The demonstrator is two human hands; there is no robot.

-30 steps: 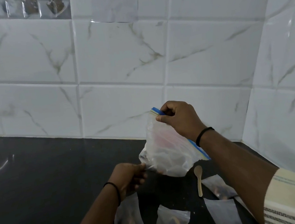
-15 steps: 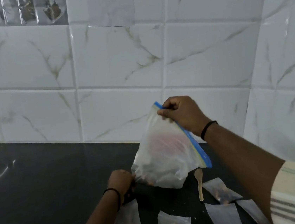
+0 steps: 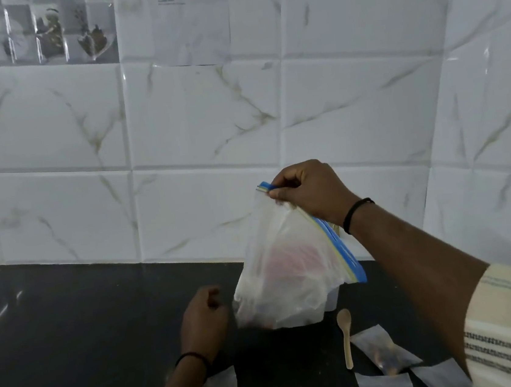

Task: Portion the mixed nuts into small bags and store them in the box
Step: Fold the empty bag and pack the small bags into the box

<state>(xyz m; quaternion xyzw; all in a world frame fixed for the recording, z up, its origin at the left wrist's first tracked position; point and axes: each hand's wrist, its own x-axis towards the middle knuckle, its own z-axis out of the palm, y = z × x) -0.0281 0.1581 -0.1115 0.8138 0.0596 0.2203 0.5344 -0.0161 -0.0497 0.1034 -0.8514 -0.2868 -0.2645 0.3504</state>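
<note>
- Because the right hand (image 3: 309, 192) pinches its blue zip edge, the zip bag (image 3: 288, 272) hangs tilted below those fingers, above the surface (image 3: 87, 323).
- Left hand (image 3: 203, 321) beside the bag's lower corner, fingers loosely curled, holding nothing; probably ready to steady it.
- Filled small bags (image 3: 385, 352) lie below both hands.

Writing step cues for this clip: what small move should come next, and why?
Probably bring the left hand to the bottom of the large clear zip bag with the blue strip. Only the right hand pinches its top corner, so it hangs tilted above the black counter.
</note>
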